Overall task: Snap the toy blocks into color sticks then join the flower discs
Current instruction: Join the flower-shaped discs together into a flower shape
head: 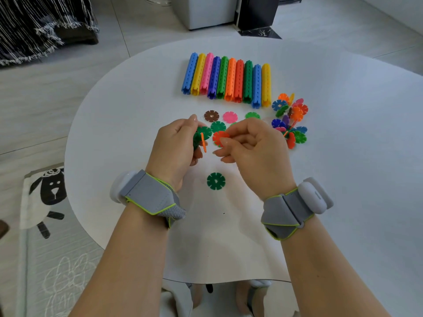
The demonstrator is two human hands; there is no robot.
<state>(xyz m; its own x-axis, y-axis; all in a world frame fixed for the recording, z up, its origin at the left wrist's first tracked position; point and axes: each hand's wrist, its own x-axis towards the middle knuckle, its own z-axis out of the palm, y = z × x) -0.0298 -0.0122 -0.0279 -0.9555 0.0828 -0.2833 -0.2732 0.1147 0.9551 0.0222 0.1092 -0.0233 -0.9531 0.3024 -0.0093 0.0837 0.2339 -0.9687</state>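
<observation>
My left hand (177,145) holds a small cluster of joined flower discs (201,137), green ones with an orange disc slotted in edge-on. My right hand (249,145) pinches a red-orange flower disc (219,137) just right of that cluster, a small gap between them. Several finished color sticks (229,80) lie side by side at the far middle of the white table (354,156). A dark green disc (216,181) lies flat between my wrists. Brown (211,116), pink (230,117) and green (252,115) discs lie loose beyond my hands.
A pile of joined multicolored discs (290,120) sits to the right of the sticks. A mat with a sheep picture (49,191) lies on the floor at left. A fringed dark cloth (41,26) hangs at the far left; a cabinet base (206,12) stands beyond the table.
</observation>
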